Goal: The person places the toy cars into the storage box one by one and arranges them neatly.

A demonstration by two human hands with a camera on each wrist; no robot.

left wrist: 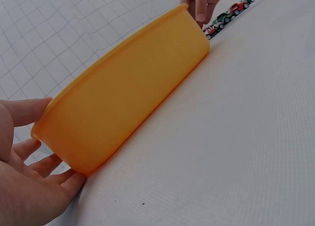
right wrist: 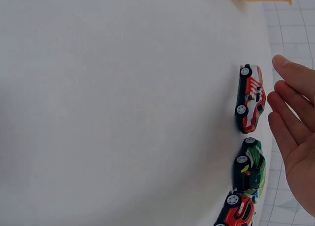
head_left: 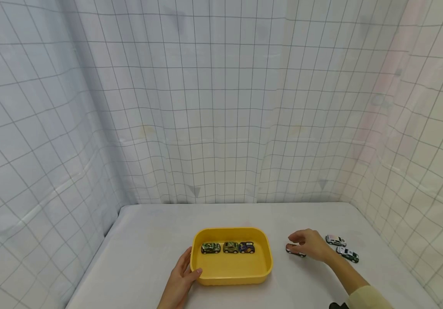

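My left hand (head_left: 180, 278) grips the left end of a yellow plastic tray (head_left: 230, 281), thumb at the rim and fingers against the outer wall. Inside the tray stand a green camouflage toy car (head_left: 210, 248), a brownish-green toy car (head_left: 230, 247) and a purple-blue toy car (head_left: 247, 247) in a row. To the right of the tray, my right hand (head_left: 311, 244) hovers over a red-and-white toy car (right wrist: 251, 99), fingers extended. In the right wrist view, a small gap shows between the fingertips and that car, and nothing is held.
Beyond the red-and-white car are a green toy car (right wrist: 249, 168) and a red toy car (right wrist: 237, 211). Further right on the white table (head_left: 148, 244) sit a white toy car (head_left: 336, 240) and a white-and-green one (head_left: 347, 254). Grid-patterned curtains (head_left: 221, 107) surround the table.
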